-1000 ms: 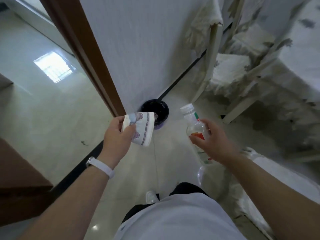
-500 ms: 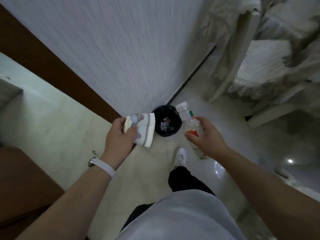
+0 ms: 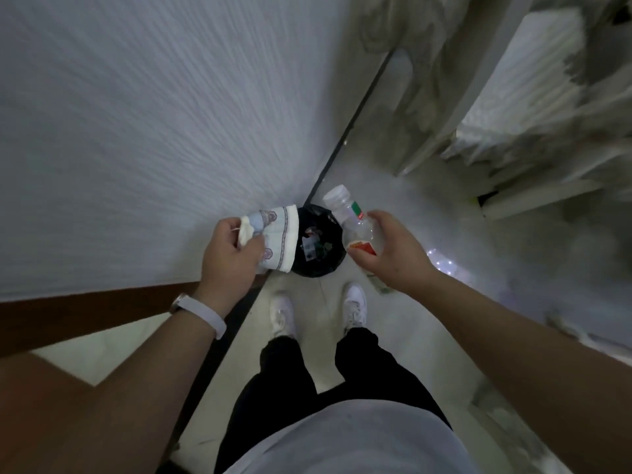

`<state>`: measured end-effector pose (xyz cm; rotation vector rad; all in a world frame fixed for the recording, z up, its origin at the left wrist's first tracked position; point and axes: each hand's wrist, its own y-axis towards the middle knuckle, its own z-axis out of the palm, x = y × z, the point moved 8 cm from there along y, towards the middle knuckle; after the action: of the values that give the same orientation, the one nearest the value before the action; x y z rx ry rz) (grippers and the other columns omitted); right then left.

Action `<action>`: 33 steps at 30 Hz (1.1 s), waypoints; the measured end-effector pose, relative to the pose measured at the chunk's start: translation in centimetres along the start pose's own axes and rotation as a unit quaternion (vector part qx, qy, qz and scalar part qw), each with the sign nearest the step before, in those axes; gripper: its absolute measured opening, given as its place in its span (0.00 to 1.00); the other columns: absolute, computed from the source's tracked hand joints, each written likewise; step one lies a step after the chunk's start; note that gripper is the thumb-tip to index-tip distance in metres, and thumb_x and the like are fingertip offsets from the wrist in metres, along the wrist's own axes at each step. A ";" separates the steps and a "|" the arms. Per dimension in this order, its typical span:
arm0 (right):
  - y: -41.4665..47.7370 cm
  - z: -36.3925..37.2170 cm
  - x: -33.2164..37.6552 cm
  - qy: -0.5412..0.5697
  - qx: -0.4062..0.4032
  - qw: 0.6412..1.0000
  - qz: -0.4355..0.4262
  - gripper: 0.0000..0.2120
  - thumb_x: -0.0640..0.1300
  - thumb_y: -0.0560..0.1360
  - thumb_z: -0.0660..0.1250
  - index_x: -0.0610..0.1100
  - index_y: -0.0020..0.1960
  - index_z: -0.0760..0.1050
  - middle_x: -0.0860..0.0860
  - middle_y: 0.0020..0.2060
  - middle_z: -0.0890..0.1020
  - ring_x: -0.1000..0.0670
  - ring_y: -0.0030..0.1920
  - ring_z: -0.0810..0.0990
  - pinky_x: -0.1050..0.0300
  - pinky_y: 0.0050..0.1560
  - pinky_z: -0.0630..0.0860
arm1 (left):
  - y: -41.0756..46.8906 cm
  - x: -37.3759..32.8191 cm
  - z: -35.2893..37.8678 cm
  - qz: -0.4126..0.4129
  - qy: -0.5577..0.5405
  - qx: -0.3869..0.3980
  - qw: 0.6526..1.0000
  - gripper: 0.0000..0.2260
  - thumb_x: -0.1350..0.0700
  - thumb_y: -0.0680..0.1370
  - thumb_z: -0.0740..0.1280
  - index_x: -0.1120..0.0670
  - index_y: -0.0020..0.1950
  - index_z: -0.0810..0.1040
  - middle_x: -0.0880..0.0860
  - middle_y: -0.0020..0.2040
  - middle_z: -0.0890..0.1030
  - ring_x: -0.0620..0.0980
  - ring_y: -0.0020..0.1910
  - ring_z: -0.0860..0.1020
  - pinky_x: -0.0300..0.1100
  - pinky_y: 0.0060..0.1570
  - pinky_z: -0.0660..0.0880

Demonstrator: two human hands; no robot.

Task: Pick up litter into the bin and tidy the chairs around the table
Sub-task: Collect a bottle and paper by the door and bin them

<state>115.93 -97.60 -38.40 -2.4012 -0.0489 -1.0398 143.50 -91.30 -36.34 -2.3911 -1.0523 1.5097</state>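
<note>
A small black bin (image 3: 316, 266) with some litter inside stands on the floor against the wall, just ahead of my feet. My left hand (image 3: 228, 256) grips a patterned paper cup (image 3: 278, 238) together with a crumpled tissue, and the cup's rim hangs over the bin's left edge. My right hand (image 3: 388, 249) holds a clear plastic bottle (image 3: 352, 218) with a white cap and red label, tilted over the bin's right edge.
A white textured wall (image 3: 154, 131) fills the left, with a brown door frame (image 3: 85, 316) below it. Chairs with pale covers (image 3: 513, 107) stand at the upper right. My white shoes (image 3: 354, 307) are on the tiled floor close to the bin.
I have stepped up to the bin, which now lies right under my hands. Both hands moved over it, still holding the cup and the bottle.
</note>
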 end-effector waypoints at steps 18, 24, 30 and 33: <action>14.3 19.3 -15.6 0.072 -0.042 0.986 0.146 0.35 0.54 0.71 0.73 0.50 0.72 0.61 0.54 0.63 0.72 0.60 0.56 0.69 0.67 0.51 0.66 | 19.9 21.9 16.4 -0.070 0.117 0.106 0.985 0.09 0.55 0.78 0.68 0.48 0.55 0.71 0.41 0.45 0.78 0.35 0.42 0.78 0.38 0.43 0.76; 21.0 25.6 -20.8 0.099 -0.059 0.982 0.146 0.35 0.56 0.70 0.73 0.49 0.71 0.62 0.54 0.61 0.73 0.54 0.58 0.74 0.61 0.53 0.72 | 25.5 28.5 20.8 -0.070 0.107 0.120 0.985 0.12 0.53 0.75 0.68 0.54 0.57 0.77 0.47 0.44 0.84 0.42 0.41 0.83 0.50 0.47 0.82; 26.4 32.0 -25.3 0.107 -0.058 0.984 0.128 0.32 0.55 0.69 0.74 0.49 0.67 0.63 0.56 0.53 0.73 0.59 0.48 0.74 0.77 0.39 0.67 | 30.1 34.5 25.0 -0.059 0.095 0.092 0.989 0.12 0.52 0.74 0.70 0.52 0.55 0.75 0.49 0.46 0.83 0.51 0.45 0.83 0.56 0.50 0.81; 28.2 35.1 -27.4 0.095 -0.046 0.987 0.123 0.34 0.55 0.69 0.74 0.49 0.68 0.61 0.53 0.58 0.74 0.55 0.54 0.75 0.69 0.47 0.69 | 31.7 36.9 27.3 -0.057 0.109 0.091 0.988 0.11 0.53 0.76 0.70 0.49 0.55 0.71 0.48 0.48 0.80 0.50 0.47 0.80 0.50 0.52 0.79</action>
<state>126.68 -100.81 -89.93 -2.3033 0.3619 -1.1671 145.82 -99.25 -91.46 -2.2655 -0.9423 1.2161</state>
